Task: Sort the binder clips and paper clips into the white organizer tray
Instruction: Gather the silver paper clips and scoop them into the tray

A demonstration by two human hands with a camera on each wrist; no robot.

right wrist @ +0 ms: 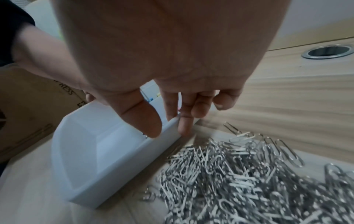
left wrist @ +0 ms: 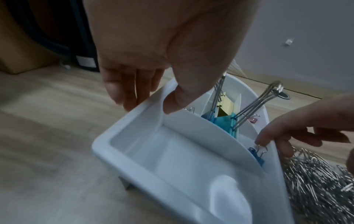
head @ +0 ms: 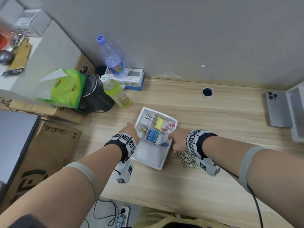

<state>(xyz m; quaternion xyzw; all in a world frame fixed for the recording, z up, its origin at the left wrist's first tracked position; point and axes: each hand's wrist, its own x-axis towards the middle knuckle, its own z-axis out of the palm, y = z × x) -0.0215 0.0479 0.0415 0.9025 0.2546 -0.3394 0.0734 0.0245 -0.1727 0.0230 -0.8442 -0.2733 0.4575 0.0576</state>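
The white organizer tray point(head: 151, 156) point(left wrist: 153, 159) point(right wrist: 86, 159) sits mid-desk. Its small compartments hold a yellow binder clip point(head: 159, 123), pink clips point(head: 167, 128), gold clips point(head: 143, 130), large blue clips point(head: 153, 135) and a small blue clip point(head: 164, 143) point(left wrist: 256, 156). The long near compartment holds nothing. My left hand point(head: 131, 130) point(left wrist: 147, 104) pinches the tray's left wall, thumb inside. My right hand point(head: 176, 139) point(right wrist: 168, 128) straddles the right wall, thumb inside touching the small blue clip's wire handle, fingers outside. A heap of silver paper clips point(head: 185, 159) point(right wrist: 239, 174) lies right of the tray.
A green drink bottle point(head: 118, 94), black kettle point(head: 97, 96), green tissue pack point(head: 65, 89) and clear water bottle point(head: 111, 58) crowd the desk's back left. A cable hole point(head: 207, 92) is behind the tray. A phone point(head: 278, 109) lies at the far right.
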